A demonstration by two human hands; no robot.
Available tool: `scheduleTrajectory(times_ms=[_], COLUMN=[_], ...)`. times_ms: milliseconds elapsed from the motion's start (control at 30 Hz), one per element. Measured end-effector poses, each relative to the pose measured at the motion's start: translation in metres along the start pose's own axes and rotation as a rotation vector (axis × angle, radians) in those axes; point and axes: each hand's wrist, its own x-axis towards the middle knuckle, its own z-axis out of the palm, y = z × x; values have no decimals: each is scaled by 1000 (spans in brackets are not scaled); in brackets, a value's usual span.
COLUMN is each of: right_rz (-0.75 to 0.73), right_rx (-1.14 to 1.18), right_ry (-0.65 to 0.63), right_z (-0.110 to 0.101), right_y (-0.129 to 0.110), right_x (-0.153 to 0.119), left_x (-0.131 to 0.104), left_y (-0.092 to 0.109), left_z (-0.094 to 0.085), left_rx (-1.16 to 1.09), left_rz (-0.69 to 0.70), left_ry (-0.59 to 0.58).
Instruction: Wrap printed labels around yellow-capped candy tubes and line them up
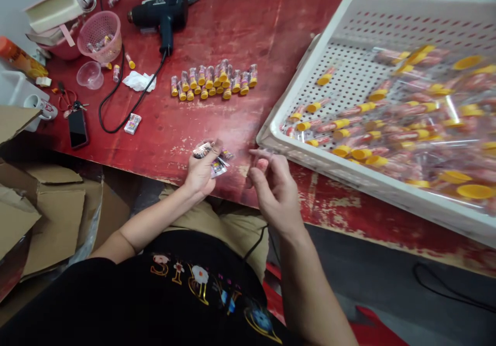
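Observation:
My left hand (201,173) is closed around a small bunch of printed plastic labels (218,169), dark and white with some purple, just over the table's near edge. To its right, my right hand (274,183) hovers by the corner of the white tray, thumb and forefinger apart. A pink, textured bit (262,165) shows at its fingertips; whether it is worn on a finger or held I cannot tell. Beyond both hands, several small clear tubes with yellow caps (209,80) stand in a cluster, with printed bands round them.
On the right, a white perforated tray (310,152) holds many pink-filled tubes with yellow caps. A heat gun (165,18) lies at the back, its cord looping forward. Leftward are a label stack (133,124), a phone (78,129), a pink basket (99,36) and cardboard boxes (58,206).

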Motion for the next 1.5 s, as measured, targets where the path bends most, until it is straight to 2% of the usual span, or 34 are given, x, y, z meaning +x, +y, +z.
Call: scheduleTrajectory(times_ms=[167,267,333,533,667,700,800,833,967,1133,1300,1500], right_rz=[-194,-320,-356,-285,-85,-67,-112,-129,-182,-224,-273,-178], right_rx=[-206,-414,-442,-372,-81,-37,-1,-8,-100,-133,-143,-126], right_ry=[72,79,97,198,-54,-45,133,156,107,269,311,285], right_z=[-6,-7,-7,-7,-10,-9,-4,-3,0,7,20,34], right_y=[-6,-9,-12,-22,-24,-23,-17,-15,-9,-7,-10,-2], right_x=[-19,-20,-20,-29,-37,-38,-37,-36,-30,-24,-10,6], left_x=[-3,-6,-9,-17,-19,-20,-25,-26,-31,-29,-21,-2], left_y=[3,2,0,-5,-4,-4,-7,-8,-10,-9,-5,-1], left_z=[4,4,3,-5,-10,-10,-11,-10,-9,-11,-12,-14], left_rx=[-60,-52,-39,18,48,57,88,91,75,91,70,-1], left_rz=[-99,-147,-159,-131,-97,-95,-102,-99,-24,-8,-8,14], left_ry=[25,-14,-57,-180,-216,-227,-253,-261,-304,-307,-271,-238])
